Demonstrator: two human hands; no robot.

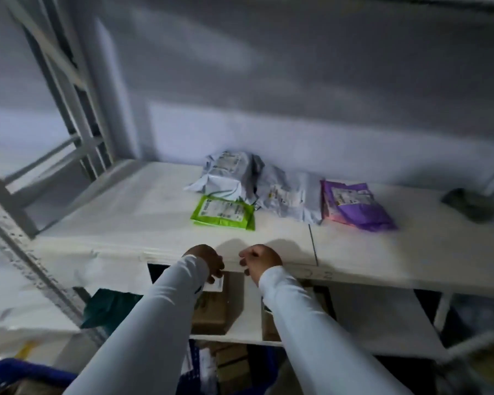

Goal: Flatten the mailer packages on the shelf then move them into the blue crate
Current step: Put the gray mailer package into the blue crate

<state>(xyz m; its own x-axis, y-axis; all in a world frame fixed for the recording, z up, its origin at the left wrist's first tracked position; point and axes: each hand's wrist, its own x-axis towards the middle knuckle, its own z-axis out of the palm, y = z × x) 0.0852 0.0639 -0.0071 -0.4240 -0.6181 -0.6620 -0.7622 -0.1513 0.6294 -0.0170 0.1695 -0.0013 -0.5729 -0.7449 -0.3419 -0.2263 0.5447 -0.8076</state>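
Both arms, in white sleeves, extend forward from the lower edge of the view and converge toward the centre. Left hand (207,262) and right hand (258,262) lie side by side, slightly apart, backs up, fingers curled downward; whether either grips anything cannot be told.
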